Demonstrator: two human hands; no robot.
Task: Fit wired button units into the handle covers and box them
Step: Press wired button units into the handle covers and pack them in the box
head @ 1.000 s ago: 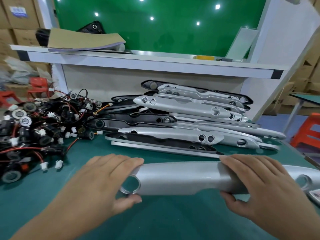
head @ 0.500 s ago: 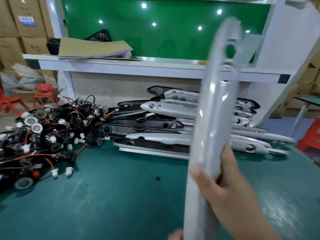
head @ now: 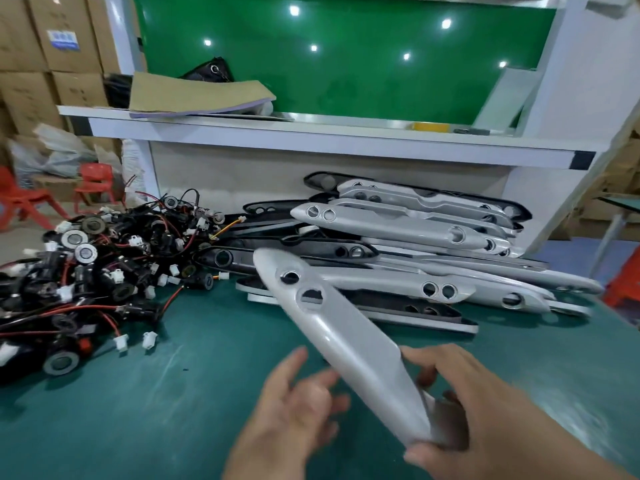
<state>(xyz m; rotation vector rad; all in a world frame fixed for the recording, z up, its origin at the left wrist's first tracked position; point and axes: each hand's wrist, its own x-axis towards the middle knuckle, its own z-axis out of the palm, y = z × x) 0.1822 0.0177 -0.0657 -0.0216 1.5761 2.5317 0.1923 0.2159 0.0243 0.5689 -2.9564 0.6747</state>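
On the left of our green table lies the tangled pile of wired buttons, kept, we judge, within easy reach of the left hand. Our left hand hovers loose, fingers spread and holding nothing, just beside the silver handle cover; whether it touches the cover we cannot tell. The cover slants up off the table with its two empty holes facing us, probably for checking before fitting. Our right hand grips its near end, fingers curled round it. Further right, the stack of other covers rests against the back panel.
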